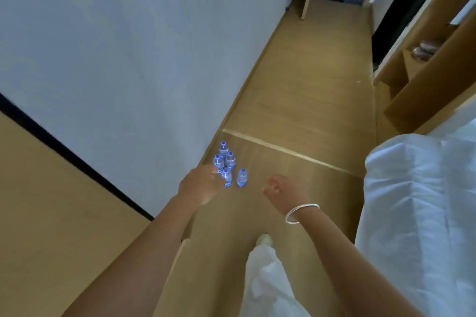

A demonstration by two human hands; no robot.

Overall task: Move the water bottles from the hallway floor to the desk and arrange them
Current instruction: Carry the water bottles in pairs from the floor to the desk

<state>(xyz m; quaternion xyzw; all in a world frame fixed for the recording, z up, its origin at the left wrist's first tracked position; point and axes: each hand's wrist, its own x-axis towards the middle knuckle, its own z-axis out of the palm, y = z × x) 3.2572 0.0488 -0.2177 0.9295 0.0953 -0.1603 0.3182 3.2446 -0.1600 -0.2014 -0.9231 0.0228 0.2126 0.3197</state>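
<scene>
Your left hand reaches toward a cluster of five water bottles standing upright on the hallway floor, close to the white wall. The hand's fingers are extended and relaxed, holding nothing; whether the fingertips already touch the nearest bottle cannot be told, since hand and bottle overlap in this view. Your right hand, with a silver bangle at the wrist, hangs over bare floor beside the group, fingers loosely curled and empty. The outlying bottle stands between your two hands, slightly apart from the other four, and is probably the natural target for the right. The bottles are packed tightly against the wall, likely to keep the walkway free, so gripping by the necks from above looks easier than reaching around the sides. No bottle has left the floor, so the task appears to be at its first pickup. The desk is not in view. White bedding lies to the right of your right hand.
</scene>
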